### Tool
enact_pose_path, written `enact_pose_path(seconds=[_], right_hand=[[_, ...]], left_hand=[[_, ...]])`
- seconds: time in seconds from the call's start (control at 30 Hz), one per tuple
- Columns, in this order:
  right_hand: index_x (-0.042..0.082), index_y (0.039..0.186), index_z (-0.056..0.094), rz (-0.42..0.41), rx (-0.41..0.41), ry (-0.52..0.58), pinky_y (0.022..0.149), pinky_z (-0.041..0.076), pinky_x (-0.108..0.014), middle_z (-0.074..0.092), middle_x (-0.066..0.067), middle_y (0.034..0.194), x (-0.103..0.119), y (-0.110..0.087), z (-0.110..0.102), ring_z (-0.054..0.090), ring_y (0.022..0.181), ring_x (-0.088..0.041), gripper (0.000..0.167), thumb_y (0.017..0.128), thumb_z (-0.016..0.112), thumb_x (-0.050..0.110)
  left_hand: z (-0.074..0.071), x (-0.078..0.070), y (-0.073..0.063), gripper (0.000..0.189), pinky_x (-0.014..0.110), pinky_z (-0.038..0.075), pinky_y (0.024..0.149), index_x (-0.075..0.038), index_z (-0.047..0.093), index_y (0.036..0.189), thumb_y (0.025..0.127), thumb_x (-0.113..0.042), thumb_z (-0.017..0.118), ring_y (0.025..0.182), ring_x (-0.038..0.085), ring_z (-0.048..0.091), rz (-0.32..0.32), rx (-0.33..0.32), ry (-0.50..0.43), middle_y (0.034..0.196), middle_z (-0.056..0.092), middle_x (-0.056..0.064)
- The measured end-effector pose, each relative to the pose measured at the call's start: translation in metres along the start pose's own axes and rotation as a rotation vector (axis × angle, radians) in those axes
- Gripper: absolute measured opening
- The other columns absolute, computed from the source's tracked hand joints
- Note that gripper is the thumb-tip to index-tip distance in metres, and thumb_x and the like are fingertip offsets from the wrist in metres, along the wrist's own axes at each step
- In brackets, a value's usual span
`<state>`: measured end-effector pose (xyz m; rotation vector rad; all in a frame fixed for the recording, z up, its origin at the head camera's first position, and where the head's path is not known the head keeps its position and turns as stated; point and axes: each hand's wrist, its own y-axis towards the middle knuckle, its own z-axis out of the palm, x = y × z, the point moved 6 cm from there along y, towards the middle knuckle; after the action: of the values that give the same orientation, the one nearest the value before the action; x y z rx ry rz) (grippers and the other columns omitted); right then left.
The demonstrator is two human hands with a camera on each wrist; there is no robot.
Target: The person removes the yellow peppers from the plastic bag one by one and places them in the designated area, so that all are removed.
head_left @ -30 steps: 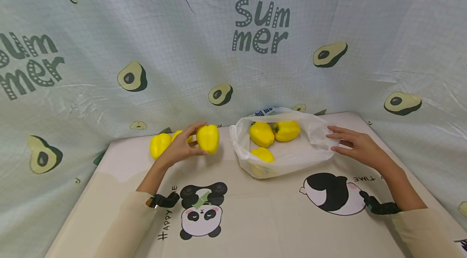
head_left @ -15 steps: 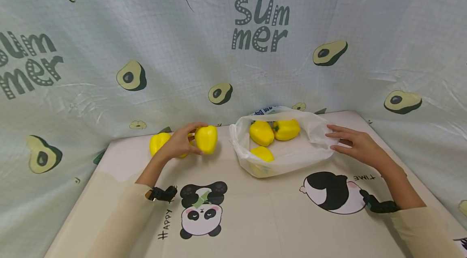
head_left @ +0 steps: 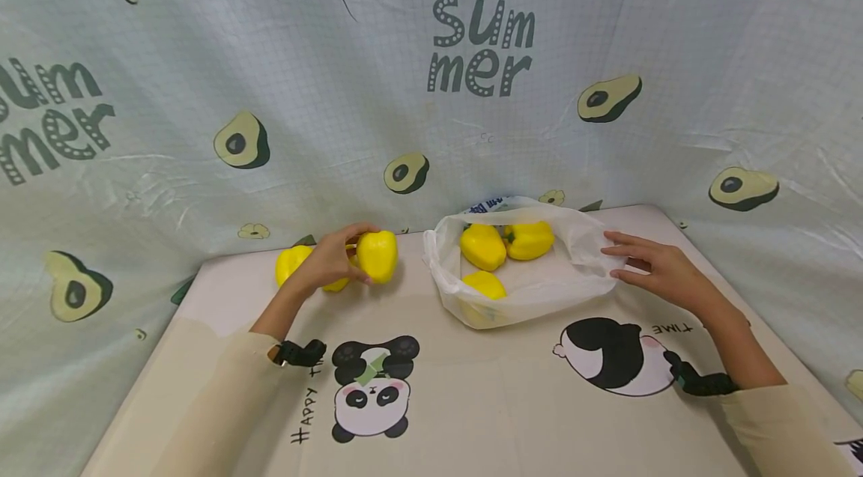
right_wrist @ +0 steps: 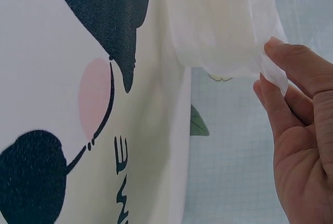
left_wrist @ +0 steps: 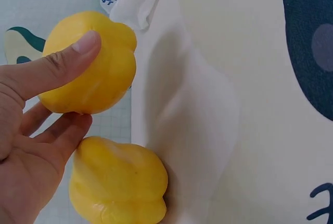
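My left hand (head_left: 330, 260) grips a yellow bell pepper (head_left: 377, 256) between thumb and fingers, left of the bag. In the left wrist view the thumb lies across that pepper, and another yellow pepper (left_wrist: 119, 182) sits just below the fingers. In the head view one pepper (head_left: 291, 266) stands left of this hand, and part of a further one (head_left: 335, 285) shows behind it. A white plastic bag (head_left: 539, 308) lies with its mouth spread, holding three yellow peppers (head_left: 482, 246). At its right end my right hand (head_left: 664, 275) pinches the bag's rim (right_wrist: 273, 75) between thumb and fingers.
The light tablecloth (head_left: 472, 402) bears a printed panda (head_left: 372, 406) and a second black-and-white figure (head_left: 610, 357). Behind the table's back edge hangs a pale curtain (head_left: 323, 102) with avocado prints.
My left hand has shifted slightly left, carrying the bell pepper away from the bag. The right hand and the bag stay where they were.
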<state>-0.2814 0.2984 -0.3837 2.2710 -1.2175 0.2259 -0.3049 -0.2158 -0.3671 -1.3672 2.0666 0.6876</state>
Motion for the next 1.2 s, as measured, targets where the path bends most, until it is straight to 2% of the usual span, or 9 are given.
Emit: enact_pose_path(seconds=[0.17, 0.4, 0.5, 0.83, 1.03, 1.1, 1.2], right_hand=[[0.004, 0.124, 0.072, -0.019, -0.012, -0.007, 0.09, 0.048, -0.009, 0.059, -0.022, 0.14, 0.0008, -0.0002, -0.002, 0.062, 0.114, -0.041, 0.044, 0.082, 0.084, 0.009], [0.004, 0.123, 0.073, -0.029, -0.017, -0.006, 0.088, 0.048, -0.007, 0.059, -0.023, 0.14, 0.0009, -0.0001, -0.0026, 0.064, 0.111, -0.04, 0.044, 0.081, 0.084, 0.008], [0.004, 0.123, 0.073, -0.03, -0.019, 0.006, 0.088, 0.039, 0.002, 0.059, -0.023, 0.14, 0.0007, -0.0004, -0.0026, 0.063, 0.112, -0.04, 0.043, 0.081, 0.084, 0.007], [0.004, 0.123, 0.073, -0.028, -0.017, 0.013, 0.089, 0.04, 0.0, 0.059, -0.022, 0.14, 0.0003, -0.0013, -0.0023, 0.062, 0.114, -0.035, 0.044, 0.081, 0.085, 0.008], [0.005, 0.123, 0.073, -0.033, -0.021, 0.013, 0.091, 0.046, -0.008, 0.059, -0.022, 0.14, 0.001, -0.0018, -0.0029, 0.062, 0.117, -0.027, 0.044, 0.081, 0.084, 0.008], [0.004, 0.123, 0.073, -0.033, -0.019, 0.013, 0.091, 0.048, -0.012, 0.059, -0.022, 0.14, 0.0017, -0.0021, -0.0034, 0.062, 0.118, -0.022, 0.043, 0.081, 0.084, 0.007], [0.005, 0.124, 0.073, -0.027, -0.016, 0.023, 0.091, 0.049, -0.011, 0.059, -0.021, 0.14, 0.0021, -0.0023, -0.004, 0.059, 0.118, -0.003, 0.043, 0.082, 0.083, 0.009]], left_hand=[[0.0012, -0.0027, 0.0025, 0.087, 0.053, 0.041, 0.113, -0.003, 0.053, 0.141, 0.066, -0.003, 0.095, 0.128, 0.038, 0.053, 0.03, -0.007, 0.037, 0.142, 0.056, 0.018], [0.002, -0.0048, 0.0053, 0.087, 0.052, 0.043, 0.113, -0.002, 0.053, 0.141, 0.064, -0.001, 0.095, 0.127, 0.038, 0.054, 0.03, -0.004, 0.055, 0.141, 0.056, 0.018], [0.0023, -0.0056, 0.0059, 0.088, 0.053, 0.043, 0.113, -0.002, 0.052, 0.141, 0.064, 0.0, 0.095, 0.128, 0.039, 0.054, 0.023, 0.0, 0.05, 0.141, 0.056, 0.019], [0.0038, -0.0072, 0.0084, 0.089, 0.052, 0.043, 0.113, -0.001, 0.053, 0.14, 0.062, 0.0, 0.096, 0.128, 0.039, 0.054, 0.015, 0.009, 0.056, 0.141, 0.056, 0.019], [0.0032, -0.0078, 0.0092, 0.089, 0.051, 0.04, 0.114, 0.0, 0.05, 0.143, 0.065, 0.0, 0.094, 0.13, 0.039, 0.052, -0.004, 0.015, 0.052, 0.142, 0.055, 0.02], [0.0025, -0.0077, 0.0087, 0.089, 0.051, 0.039, 0.115, -0.002, 0.05, 0.144, 0.067, 0.0, 0.093, 0.13, 0.038, 0.051, -0.027, 0.023, 0.044, 0.144, 0.054, 0.019], [0.0022, -0.0067, 0.0082, 0.087, 0.052, 0.039, 0.116, -0.005, 0.05, 0.145, 0.069, 0.001, 0.092, 0.132, 0.038, 0.05, -0.054, 0.048, 0.039, 0.146, 0.053, 0.017]])
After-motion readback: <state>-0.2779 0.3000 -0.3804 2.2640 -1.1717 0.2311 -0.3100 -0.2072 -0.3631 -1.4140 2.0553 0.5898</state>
